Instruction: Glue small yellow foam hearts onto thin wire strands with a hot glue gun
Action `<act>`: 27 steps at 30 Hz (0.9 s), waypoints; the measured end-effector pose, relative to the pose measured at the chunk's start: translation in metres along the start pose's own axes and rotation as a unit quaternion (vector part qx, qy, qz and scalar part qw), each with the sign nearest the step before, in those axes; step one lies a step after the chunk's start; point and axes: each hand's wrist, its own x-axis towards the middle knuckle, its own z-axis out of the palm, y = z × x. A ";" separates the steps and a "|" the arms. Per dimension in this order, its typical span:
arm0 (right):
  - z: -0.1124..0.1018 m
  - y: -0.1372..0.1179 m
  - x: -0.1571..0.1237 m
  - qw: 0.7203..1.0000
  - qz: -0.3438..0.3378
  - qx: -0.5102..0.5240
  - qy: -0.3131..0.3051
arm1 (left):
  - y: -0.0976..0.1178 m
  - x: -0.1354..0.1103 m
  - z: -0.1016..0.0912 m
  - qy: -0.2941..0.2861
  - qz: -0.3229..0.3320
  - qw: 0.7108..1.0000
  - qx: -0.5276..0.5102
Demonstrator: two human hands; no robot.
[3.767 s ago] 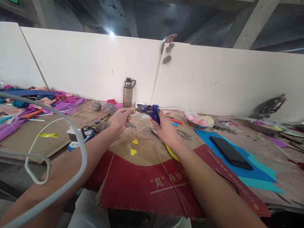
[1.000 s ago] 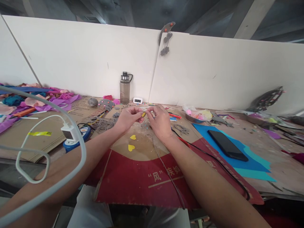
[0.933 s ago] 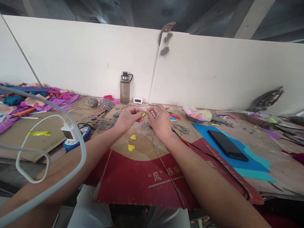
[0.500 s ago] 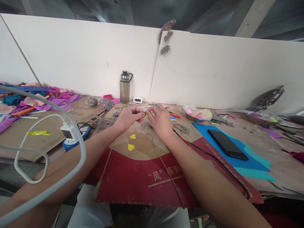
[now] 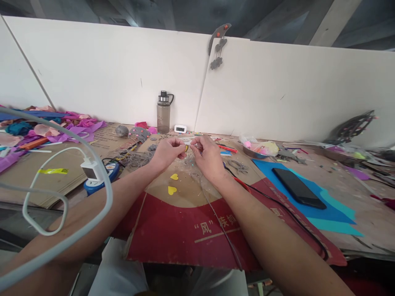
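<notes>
My left hand (image 5: 168, 155) pinches a small yellow piece (image 5: 187, 148) between thumb and fingertips, above the cardboard. Close beside it on the right, my right hand (image 5: 210, 160) has its thumb and fingers pressed together. Whatever sits in that pinch is too small to make out. Below the hands, two yellow paper hearts, an upper heart (image 5: 174, 176) and a lower heart (image 5: 172, 190), lie flat on the red and tan cardboard (image 5: 173, 234). A thin grey cord (image 5: 220, 222) runs from under my right hand to the cardboard's front edge.
A water bottle (image 5: 163, 113) and small digital clock (image 5: 180, 129) stand by the white partition. Left are a blue power socket (image 5: 95, 187), a looping white cable (image 5: 108, 185) and tangled grey yarn (image 5: 135, 160). A black phone (image 5: 298, 187) lies on blue sheets (image 5: 330, 213) at right.
The fingertips of my two hands have drawn slightly apart, with the yellow piece staying in my left pinch. The whole view has shifted a little.
</notes>
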 end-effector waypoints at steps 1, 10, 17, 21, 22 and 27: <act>0.000 0.000 0.000 1.000 0.002 0.001 0.002 | -0.001 0.000 0.000 0.002 0.003 1.000 -0.007; 0.003 -0.002 -0.002 1.000 0.020 0.000 0.014 | -0.008 0.001 0.001 0.017 0.018 0.999 -0.033; 0.004 -0.003 -0.001 1.000 0.025 0.004 0.015 | -0.009 0.002 0.001 0.004 0.034 0.999 -0.037; 0.004 -0.004 -0.001 0.999 0.035 0.010 0.016 | -0.010 0.003 0.001 0.005 0.033 0.998 -0.061; 0.004 -0.004 -0.001 0.999 0.038 0.012 0.015 | -0.010 0.002 0.001 0.004 0.033 0.997 -0.065; 0.005 -0.005 -0.001 0.998 0.058 0.025 0.013 | -0.010 0.001 0.002 0.000 0.037 0.996 -0.076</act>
